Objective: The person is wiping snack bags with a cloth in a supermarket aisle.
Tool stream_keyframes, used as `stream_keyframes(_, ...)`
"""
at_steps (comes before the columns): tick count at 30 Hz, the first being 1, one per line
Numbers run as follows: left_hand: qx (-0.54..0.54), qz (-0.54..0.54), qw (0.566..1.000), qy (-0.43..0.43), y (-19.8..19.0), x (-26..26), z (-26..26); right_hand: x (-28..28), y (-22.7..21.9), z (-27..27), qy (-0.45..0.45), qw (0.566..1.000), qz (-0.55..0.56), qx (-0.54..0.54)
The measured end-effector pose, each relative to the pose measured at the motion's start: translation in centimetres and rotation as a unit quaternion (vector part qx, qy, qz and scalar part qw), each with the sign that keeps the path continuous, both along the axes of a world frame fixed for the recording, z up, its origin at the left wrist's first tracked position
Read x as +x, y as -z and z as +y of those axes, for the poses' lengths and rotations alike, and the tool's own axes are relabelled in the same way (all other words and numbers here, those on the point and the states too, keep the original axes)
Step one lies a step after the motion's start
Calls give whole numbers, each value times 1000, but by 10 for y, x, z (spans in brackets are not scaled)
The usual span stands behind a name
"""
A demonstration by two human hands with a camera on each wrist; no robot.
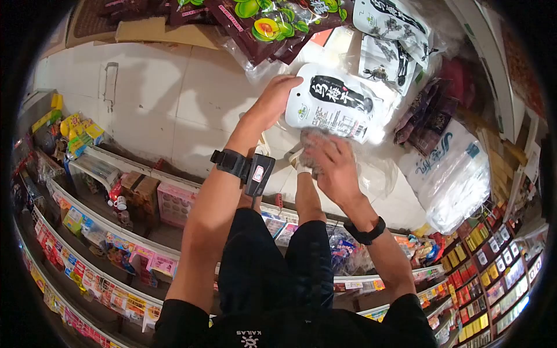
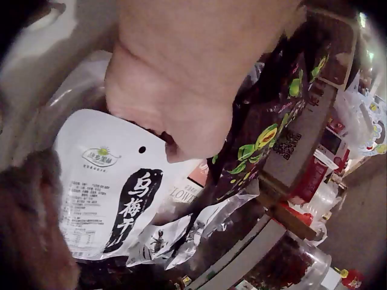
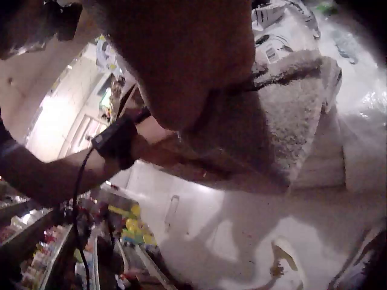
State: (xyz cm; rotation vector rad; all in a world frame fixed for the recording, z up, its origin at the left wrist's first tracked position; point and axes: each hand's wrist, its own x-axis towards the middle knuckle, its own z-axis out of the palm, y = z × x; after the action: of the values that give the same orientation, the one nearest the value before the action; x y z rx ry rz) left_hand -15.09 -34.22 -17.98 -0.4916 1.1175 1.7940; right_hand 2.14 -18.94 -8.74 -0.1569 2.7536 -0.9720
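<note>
My left hand (image 1: 277,100) pinches the top end of a white snack pouch (image 1: 342,107) with a black label and dark Chinese lettering. In the left wrist view the pouch (image 2: 109,187) hangs from the hand, its printed side and small round hole showing. A fuzzy grey-brown cloth (image 1: 310,152) is bunched under my right hand (image 1: 333,168), whose fingers hold it at the pouch's lower edge. Close up in the right wrist view, the cloth (image 3: 294,118) spreads out beyond the right hand.
Dark purple bags with green fruit pictures (image 1: 272,26) lie beyond the left hand. More white pouches (image 1: 386,64) are piled at the upper right, near a plastic-wrapped white bundle (image 1: 449,180). Stocked shelves (image 1: 104,232) run along the left, beside a pale tiled floor (image 1: 151,98).
</note>
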Motion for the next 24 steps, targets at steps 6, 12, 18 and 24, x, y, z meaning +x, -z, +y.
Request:
stream_keyframes(6,-67,8,998,19,4,1,-3,-72,0,-16,115,988,106,7)
stream_keyframes(12,-58,-15,997,39,-3,-4,-7,-87,19,-18,79,989,64,110)
stream_keyframes(18,-161,74,984,13,-3,12,6,-68,17,35,152,980,6,128)
stream_keyframes(24,-134,89,987,2,-8,9,6,-43,25,51,210,972,33,98)
